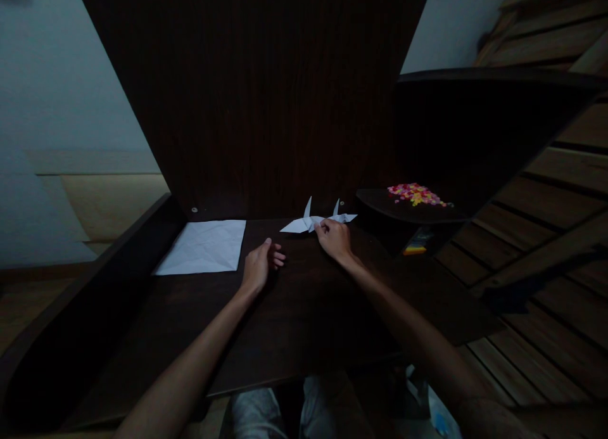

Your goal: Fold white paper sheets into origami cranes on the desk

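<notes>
Two folded white paper cranes stand side by side at the back of the dark desk (294, 318): a left paper crane (297, 225) and a right paper crane (349, 218). My right hand (335, 238) is at them, its thumb and forefinger pinched on folded paper where the two meet. It hides part of the right crane, so which crane the fingers grip is hard to see. My left hand (259, 263) rests on the desk to the left, fingers loosely apart and holding nothing. A creased white sheet of paper (204, 246) lies flat left of it.
On the right, a small dark shelf (375, 203) carries a pile of small colourful pieces (418, 194). Below it sits a yellow-edged object (415, 250). A tall dark panel (266, 97) rises behind the desk, and a raised side board (90, 299) borders its left.
</notes>
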Tool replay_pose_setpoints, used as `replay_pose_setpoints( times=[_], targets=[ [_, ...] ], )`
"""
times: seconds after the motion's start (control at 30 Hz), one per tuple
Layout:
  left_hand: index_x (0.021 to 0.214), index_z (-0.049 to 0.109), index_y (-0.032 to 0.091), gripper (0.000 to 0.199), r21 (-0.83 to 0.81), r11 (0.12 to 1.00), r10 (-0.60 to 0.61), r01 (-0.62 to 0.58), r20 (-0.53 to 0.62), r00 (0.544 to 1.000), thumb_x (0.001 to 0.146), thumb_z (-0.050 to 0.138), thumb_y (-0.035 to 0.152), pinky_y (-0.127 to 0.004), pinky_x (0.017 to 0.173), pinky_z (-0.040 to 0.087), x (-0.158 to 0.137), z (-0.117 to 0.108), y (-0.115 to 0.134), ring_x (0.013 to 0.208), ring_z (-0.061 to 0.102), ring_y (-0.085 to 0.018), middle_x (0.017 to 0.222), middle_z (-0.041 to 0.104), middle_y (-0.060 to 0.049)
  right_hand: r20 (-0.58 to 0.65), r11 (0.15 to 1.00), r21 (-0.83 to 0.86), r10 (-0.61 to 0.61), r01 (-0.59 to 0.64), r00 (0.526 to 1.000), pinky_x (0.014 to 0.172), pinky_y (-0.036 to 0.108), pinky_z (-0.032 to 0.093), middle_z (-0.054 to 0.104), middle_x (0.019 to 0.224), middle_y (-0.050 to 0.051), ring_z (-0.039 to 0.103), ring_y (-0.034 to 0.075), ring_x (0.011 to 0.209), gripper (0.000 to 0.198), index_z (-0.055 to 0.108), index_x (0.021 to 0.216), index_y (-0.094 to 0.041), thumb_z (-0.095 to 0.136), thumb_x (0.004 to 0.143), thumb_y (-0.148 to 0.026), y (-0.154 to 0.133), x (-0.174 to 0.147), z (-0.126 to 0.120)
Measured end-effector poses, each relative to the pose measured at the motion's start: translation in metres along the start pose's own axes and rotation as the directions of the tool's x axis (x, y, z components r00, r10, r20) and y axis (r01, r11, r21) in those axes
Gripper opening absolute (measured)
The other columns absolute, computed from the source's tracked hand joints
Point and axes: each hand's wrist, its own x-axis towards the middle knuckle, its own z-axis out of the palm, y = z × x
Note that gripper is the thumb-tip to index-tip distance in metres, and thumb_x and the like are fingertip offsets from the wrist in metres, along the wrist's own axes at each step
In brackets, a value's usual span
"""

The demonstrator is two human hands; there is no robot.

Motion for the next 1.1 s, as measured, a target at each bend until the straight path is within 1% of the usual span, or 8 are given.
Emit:
replay_pose_setpoints(
  times=[0.1, 0.27, 0.53, 0.67, 0.83, 0.93, 1.1],
  targets=[
    [0.081, 0.065, 0.01, 0.05, 0.085, 0.996, 0.031, -0.031, 0.005, 1.0, 0.08, 0.048, 0.057, -0.026, 0.051, 0.043, -0.002, 0.001, -0.002, 0.053, 0.062, -0.017, 0.066, 0.069, -0.011, 0.03, 0.992, -0.099, 0.075, -0.071, 0.997, 0.068, 0.027, 0.04, 0.069, 0.079, 0.007, 0.061, 0.019, 0.072, 0.029, 0.067, 0.079, -0.017, 0.045, 0.088, -0.034, 0.004, 0.01, 0.006],
    [0.081, 0.065, 0.011, 0.045, 0.152, 0.987, 0.054, -0.058, 0.024, 0.998, 0.082, 0.047, 0.052, -0.025, 0.051, 0.043, -0.001, 0.001, -0.005, 0.054, 0.062, -0.017, 0.067, 0.069, -0.01, 0.07, 0.963, -0.216, 0.178, -0.16, 0.981, 0.074, 0.029, 0.043, 0.071, 0.09, 0.012, 0.064, 0.023, 0.084, 0.03, 0.07, 0.088, -0.017, 0.045, 0.088, -0.033, 0.01, 0.023, 0.018],
    [0.081, 0.065, 0.013, 0.039, 0.192, 0.979, 0.063, -0.07, 0.042, 0.997, 0.084, 0.048, 0.048, -0.025, 0.052, 0.043, -0.002, -0.001, -0.004, 0.055, 0.062, -0.016, 0.067, 0.069, -0.008, 0.098, 0.942, -0.244, 0.262, -0.232, 0.96, 0.074, 0.031, 0.046, 0.071, 0.095, 0.016, 0.066, 0.026, 0.092, 0.032, 0.071, 0.096, -0.016, 0.046, 0.088, -0.033, 0.01, 0.032, 0.033],
    [0.081, 0.065, 0.013, 0.04, 0.182, 0.981, 0.064, -0.072, 0.05, 0.997, 0.083, 0.049, 0.05, -0.025, 0.052, 0.043, -0.003, 0.0, -0.003, 0.054, 0.061, -0.016, 0.066, 0.069, -0.008, 0.108, 0.944, -0.23, 0.268, -0.238, 0.957, 0.075, 0.03, 0.046, 0.071, 0.096, 0.016, 0.066, 0.026, 0.092, 0.032, 0.071, 0.099, -0.017, 0.046, 0.088, -0.034, 0.008, 0.032, 0.038],
    [0.081, 0.065, 0.013, 0.039, 0.17, 0.983, 0.057, -0.066, 0.057, 0.997, 0.083, 0.049, 0.049, -0.025, 0.051, 0.042, -0.002, 0.0, -0.004, 0.054, 0.061, -0.016, 0.066, 0.069, -0.008, 0.105, 0.938, -0.24, 0.28, -0.249, 0.954, 0.075, 0.031, 0.046, 0.071, 0.094, 0.015, 0.067, 0.025, 0.091, 0.035, 0.072, 0.095, -0.017, 0.045, 0.088, -0.039, 0.009, 0.032, 0.042],
    [0.081, 0.065, 0.013, 0.039, 0.175, 0.983, 0.049, -0.058, 0.057, 0.997, 0.083, 0.049, 0.048, -0.025, 0.052, 0.043, -0.002, -0.001, -0.003, 0.054, 0.062, -0.016, 0.067, 0.069, -0.009, 0.096, 0.938, -0.246, 0.276, -0.246, 0.956, 0.074, 0.032, 0.047, 0.071, 0.092, 0.014, 0.067, 0.026, 0.089, 0.036, 0.072, 0.093, -0.018, 0.046, 0.087, -0.042, 0.009, 0.033, 0.042],
    [0.079, 0.065, 0.013, 0.039, 0.185, 0.981, 0.052, -0.06, 0.045, 0.998, 0.082, 0.05, 0.049, -0.025, 0.051, 0.042, -0.002, -0.001, 0.0, 0.053, 0.061, -0.016, 0.066, 0.068, -0.009, 0.108, 0.931, -0.302, 0.25, -0.208, 0.962, 0.074, 0.033, 0.047, 0.071, 0.093, 0.016, 0.067, 0.027, 0.089, 0.036, 0.072, 0.092, -0.016, 0.045, 0.088, -0.041, 0.005, 0.031, 0.037]
  ],
)
